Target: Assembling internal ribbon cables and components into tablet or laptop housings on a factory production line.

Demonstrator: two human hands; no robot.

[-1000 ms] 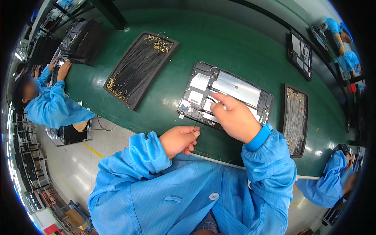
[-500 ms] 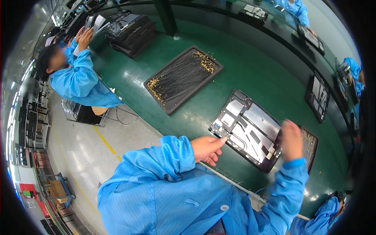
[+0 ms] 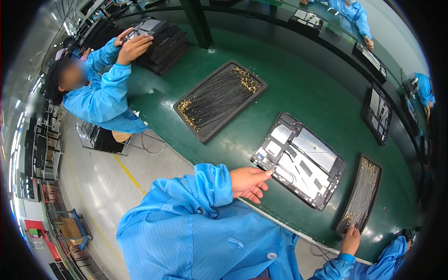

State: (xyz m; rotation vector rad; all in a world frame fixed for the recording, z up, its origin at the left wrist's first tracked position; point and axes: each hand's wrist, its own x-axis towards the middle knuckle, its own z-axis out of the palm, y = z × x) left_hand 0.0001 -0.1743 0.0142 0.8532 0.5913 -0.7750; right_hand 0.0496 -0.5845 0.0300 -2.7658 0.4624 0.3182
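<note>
An opened tablet-like device (image 3: 305, 164), black-framed with silver and white parts inside, lies tilted on the green bench before me. My left hand (image 3: 251, 183) is closed at its near left edge, thumb tip over the rim and the other fingers curled below. To the right of the device is a narrow dark tray (image 3: 340, 227) full of thin grey cables (image 3: 363, 189) with gold-coloured ends. My right hand (image 3: 351, 241) is at the tray's near end, thumb and fingertips pinched together among the cable ends. What they pinch is too small to make out.
A larger dark tray (image 3: 203, 138) of black cables with gold-coloured ends lies farther left. Beyond it rises a stack of black devices (image 3: 163, 51), where a co-worker's hands (image 3: 135, 46) rest. More opened devices (image 3: 378, 114) line a dark belt on the right. The bench edge (image 3: 280, 221) runs in front of me.
My right hand has moved from above the device's right side down to the near end of the narrow tray. My left hand stays at the device's edge. The co-worker's hands have reached the stack.
</note>
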